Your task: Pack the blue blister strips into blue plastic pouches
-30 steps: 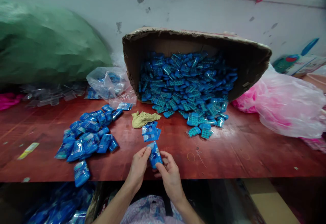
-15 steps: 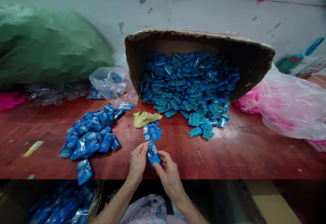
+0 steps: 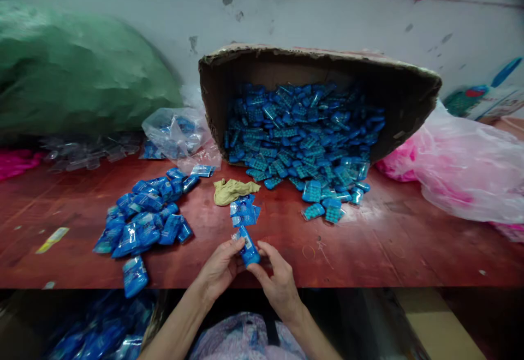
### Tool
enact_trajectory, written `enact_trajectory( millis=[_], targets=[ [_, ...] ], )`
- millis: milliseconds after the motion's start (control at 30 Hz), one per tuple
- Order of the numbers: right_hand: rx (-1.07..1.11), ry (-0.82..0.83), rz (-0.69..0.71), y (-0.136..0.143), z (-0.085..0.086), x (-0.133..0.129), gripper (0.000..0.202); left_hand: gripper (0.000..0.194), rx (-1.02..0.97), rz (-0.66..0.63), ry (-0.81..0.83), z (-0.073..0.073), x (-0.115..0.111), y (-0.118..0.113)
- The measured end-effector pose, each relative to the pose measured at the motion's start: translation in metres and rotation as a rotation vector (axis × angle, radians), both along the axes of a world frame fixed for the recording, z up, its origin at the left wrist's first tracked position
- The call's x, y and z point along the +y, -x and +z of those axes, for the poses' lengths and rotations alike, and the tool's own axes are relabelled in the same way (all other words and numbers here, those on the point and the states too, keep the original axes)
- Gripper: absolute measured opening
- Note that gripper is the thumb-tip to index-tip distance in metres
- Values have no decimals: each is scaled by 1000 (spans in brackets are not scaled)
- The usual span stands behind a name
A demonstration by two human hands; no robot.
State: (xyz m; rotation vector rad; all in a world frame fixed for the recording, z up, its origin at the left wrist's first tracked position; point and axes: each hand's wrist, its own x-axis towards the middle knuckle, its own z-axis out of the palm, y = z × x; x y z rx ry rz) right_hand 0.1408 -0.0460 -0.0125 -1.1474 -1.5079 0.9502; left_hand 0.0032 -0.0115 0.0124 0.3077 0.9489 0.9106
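Near the front edge of the red table, a blue packet (image 3: pixel 248 246) is held between both hands. My left hand (image 3: pixel 223 267) pinches its upper left side, and my right hand (image 3: pixel 279 278) grips its lower right end with thumb and fingers. Just beyond it lie flat blue printed cards (image 3: pixel 244 211), with a crumpled yellow-green cloth (image 3: pixel 234 191) behind them. A pile of filled blue packets (image 3: pixel 147 223) rests to the left, one packet (image 3: pixel 135 276) overhanging the front edge.
A cardboard box (image 3: pixel 319 57) on its side spills blue beaded packs (image 3: pixel 303 131) onto the table (image 3: pixel 368 251). Around it are a green sack (image 3: pixel 82 71), a clear bag (image 3: pixel 178 131) and a pink-white plastic bag (image 3: pixel 470 169). More blue packets (image 3: pixel 98 333) lie below the table edge.
My left hand has shifted from the packet's top end down along its left side, its fingers now partly beneath it. The packet and my right hand have moved slightly.
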Motion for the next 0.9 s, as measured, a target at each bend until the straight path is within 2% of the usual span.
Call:
enact_trajectory(
  millis=[167,267,367,533,767,900],
  targets=[
    [407,272,-7,2,-3,6,42,21,-64,-7,-86,-1,-3,-2],
    [539,399,44,1,-1,9,36,27,-73,-56,-113,0,-4,0],
    [548,433,85,-2,4,10,28,28,-93,-90,-109,1,-4,3],
    [556,444,64,-4,6,10,28,28,-114,-101,-96,-1,-5,4],
    [540,445,60,-2,3,9,26,12,-54,-6,-77,-1,-5,-3],
    [519,452,66,0,2,7,26,14,11,45,-38,-4,-6,-6]
  ],
)
